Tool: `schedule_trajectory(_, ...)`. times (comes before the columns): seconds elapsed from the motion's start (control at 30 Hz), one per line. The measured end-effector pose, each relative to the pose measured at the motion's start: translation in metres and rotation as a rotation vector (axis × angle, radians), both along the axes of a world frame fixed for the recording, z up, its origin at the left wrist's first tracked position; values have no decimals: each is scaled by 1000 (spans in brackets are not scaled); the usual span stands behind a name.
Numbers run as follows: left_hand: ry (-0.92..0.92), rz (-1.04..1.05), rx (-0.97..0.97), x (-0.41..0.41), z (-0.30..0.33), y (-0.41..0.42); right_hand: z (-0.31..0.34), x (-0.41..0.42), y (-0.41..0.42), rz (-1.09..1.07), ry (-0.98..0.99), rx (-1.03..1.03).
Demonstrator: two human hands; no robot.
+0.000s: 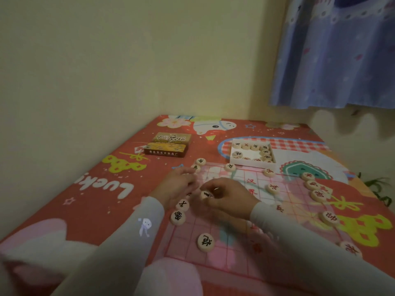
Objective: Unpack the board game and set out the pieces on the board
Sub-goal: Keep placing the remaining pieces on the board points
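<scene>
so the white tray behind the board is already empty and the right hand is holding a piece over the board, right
Not quite. The head view shows the white tray behind the board is not empty: round pieces ring its inner edge, and only its middle is bare. The rest holds: the right hand is pinching a piece over the board.

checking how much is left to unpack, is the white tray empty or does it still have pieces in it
Not empty. The white tray holds round pieces along its back and right sides and a few along the front; its middle is bare.
</scene>
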State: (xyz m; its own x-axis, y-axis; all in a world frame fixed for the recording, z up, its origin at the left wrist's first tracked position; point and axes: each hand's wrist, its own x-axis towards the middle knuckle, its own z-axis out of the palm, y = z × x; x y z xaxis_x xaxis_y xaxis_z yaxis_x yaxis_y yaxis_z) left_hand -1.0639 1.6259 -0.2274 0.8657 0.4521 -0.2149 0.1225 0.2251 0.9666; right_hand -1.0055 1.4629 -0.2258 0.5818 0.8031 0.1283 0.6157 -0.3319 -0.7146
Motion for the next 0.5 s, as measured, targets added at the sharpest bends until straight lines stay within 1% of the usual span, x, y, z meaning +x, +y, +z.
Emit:
schedule_trajectory(0.07,9,32,14,-15,-1,6,-3,-21,4,82,-25,-6)
schedule_trajectory(0.17,62,70,165,-36,-4,11,-13,-42,11,137,-83,-38)
schedule_trajectory(0.27,71,94,242,-53,-5,12,-19,-58,17,205,-176,-51)
schedule_trajectory(0.43,68,125,320,-82,-9,15,-29,-78,29,214,-337,-19)
schedule_trajectory(0.5,66,140,338,-94,-11,16,-32,-83,31,193,-362,-13)
